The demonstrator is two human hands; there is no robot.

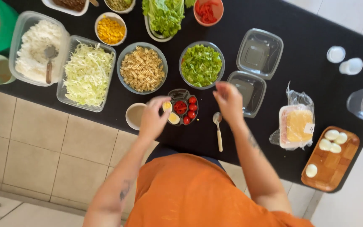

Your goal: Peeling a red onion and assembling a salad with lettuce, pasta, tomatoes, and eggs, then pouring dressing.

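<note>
My left hand [153,117] pinches a halved boiled egg [167,106] over the left edge of a small black tray [180,94]. The tray holds cherry tomatoes [190,111], red pepper pieces [180,106] and another egg half [174,119]. My right hand [228,101] hovers to the right of the tray, fingers loosely curled with nothing visible in them, above a spoon [218,130] lying on the black counter [316,33].
Bowls of spiral pasta [142,68], chopped greens [201,65], corn [110,29], shredded cabbage [87,75] and a white grated food [36,49] line the counter. An open clear clamshell box [255,67], bagged cheese [297,125] and a wooden board with egg halves [332,162] sit right.
</note>
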